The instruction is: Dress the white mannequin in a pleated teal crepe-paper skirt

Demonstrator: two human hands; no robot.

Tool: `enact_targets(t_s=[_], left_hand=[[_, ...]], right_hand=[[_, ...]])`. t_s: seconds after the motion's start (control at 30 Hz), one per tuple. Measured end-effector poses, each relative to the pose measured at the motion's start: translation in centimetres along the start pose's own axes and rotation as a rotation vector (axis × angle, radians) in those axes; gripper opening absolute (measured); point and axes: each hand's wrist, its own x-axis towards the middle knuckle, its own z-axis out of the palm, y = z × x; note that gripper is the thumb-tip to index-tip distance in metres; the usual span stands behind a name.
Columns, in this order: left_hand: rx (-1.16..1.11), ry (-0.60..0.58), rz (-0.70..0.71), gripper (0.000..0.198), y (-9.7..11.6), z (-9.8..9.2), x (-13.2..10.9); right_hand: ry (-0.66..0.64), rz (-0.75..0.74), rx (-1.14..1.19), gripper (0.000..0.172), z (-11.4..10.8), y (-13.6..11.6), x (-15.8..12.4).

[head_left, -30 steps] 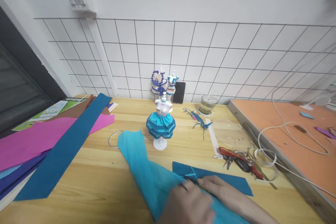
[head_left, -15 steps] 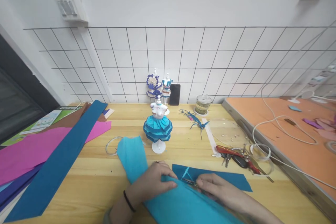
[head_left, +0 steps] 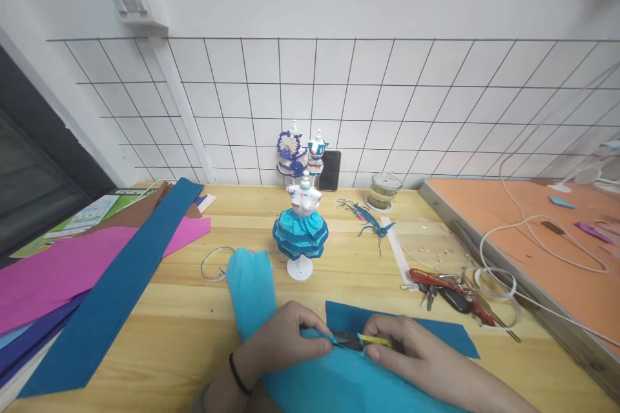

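My left hand [head_left: 293,339] pinches the edge of a long light-blue sheet, apparently crepe paper [head_left: 339,381], which drapes across the front of the table. My right hand [head_left: 409,348] is closed around scissors [head_left: 349,339] with dark blades and a yellow part at the handle. The blades lie at the paper's edge, pointing toward my left fingers. Behind my right hand lies a dark teal paper strip [head_left: 450,334]. A small white dress form [head_left: 304,199] in a ruffled blue skirt [head_left: 300,232] stands beyond my hands.
Two more dressed forms [head_left: 290,155], a phone [head_left: 330,171] and a glass cup [head_left: 384,190] are at the back. Keys [head_left: 455,297] and a white cable [head_left: 498,284] lie right, near a raised orange board [head_left: 523,219]. Coloured sheets [head_left: 97,258] overlap on the left.
The scissors have turned, so more of the blades and the yellow part show. My hands stay close together at the paper's edge. The camera view has shifted slightly.
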Motion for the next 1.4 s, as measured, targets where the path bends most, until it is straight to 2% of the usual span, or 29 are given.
enact_targets(t_s=[0.17, 0.37, 0.57, 0.83, 1.4], left_hand=[[-0.035, -0.032, 0.008, 0.023, -0.3, 0.0, -0.1], [-0.062, -0.091, 0.026, 0.025, 0.1, -0.2, -0.3], [-0.08, -0.137, 0.043, 0.02, 0.1, -0.5, -0.3], [-0.11, -0.155, 0.027, 0.024, -0.3, -0.3, -0.5], [-0.111, -0.173, 0.019, 0.032, -0.2, -0.2, -0.5]], right_hand=[[0.014, -0.023, -0.064, 0.027, -0.1, -0.4, -0.2], [0.019, -0.027, -0.101, 0.037, -0.6, -0.2, -0.4], [-0.019, 0.049, -0.118, 0.039, -1.6, 1.0, -0.8], [-0.063, 0.163, 0.072, 0.04, 0.0, 0.5, -0.8], [-0.085, 0.103, 0.021, 0.041, 0.4, -0.4, 0.0]])
